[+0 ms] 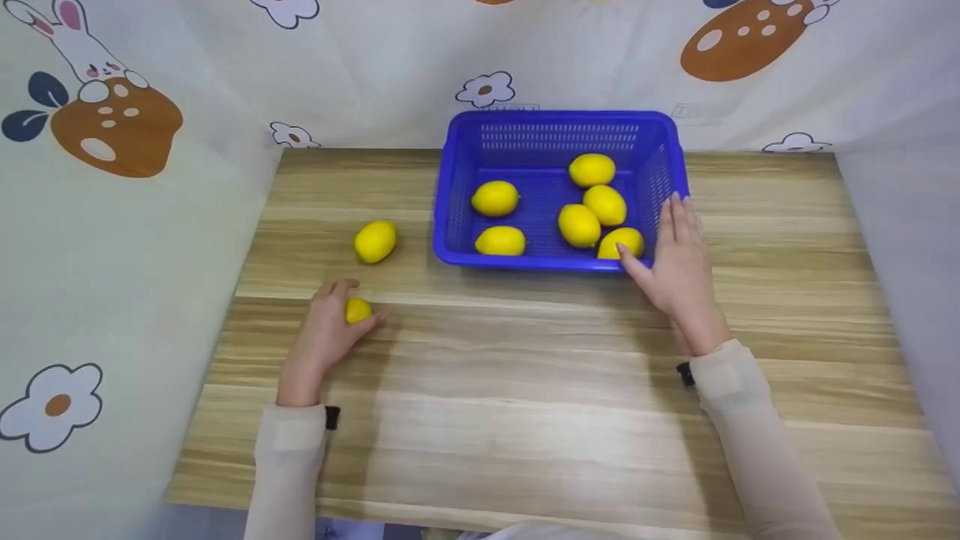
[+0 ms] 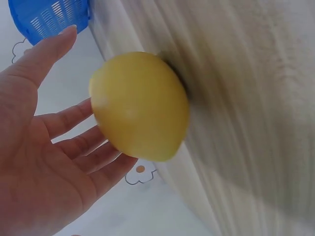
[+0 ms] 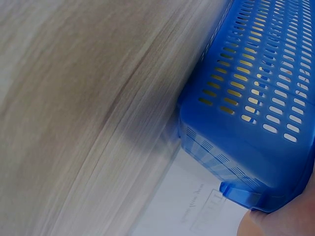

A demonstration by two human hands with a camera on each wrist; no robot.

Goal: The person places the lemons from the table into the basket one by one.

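Note:
In the head view, my left hand [image 1: 324, 330] is around a lemon [image 1: 358, 310] on the table, left of the basket. The left wrist view shows its fingers [image 2: 83, 142] at one side of that lemon [image 2: 140, 105], with the thumb spread away from it. Another lemon [image 1: 376, 241] lies just beyond this hand. My right hand [image 1: 681, 270] rests at the near right corner of a blue plastic basket [image 1: 555, 262]. Its fingers lie straight along the right rim, and its thumb reaches over the front rim by a lemon [image 1: 628, 241]. Several lemons lie inside the basket.
The basket stands at the back of a wood-grain table [image 1: 517, 390], close to a pale printed curtain [image 1: 360, 67]. The same curtain covers the left side. A perforated basket wall [image 3: 236, 132] fills much of the right wrist view.

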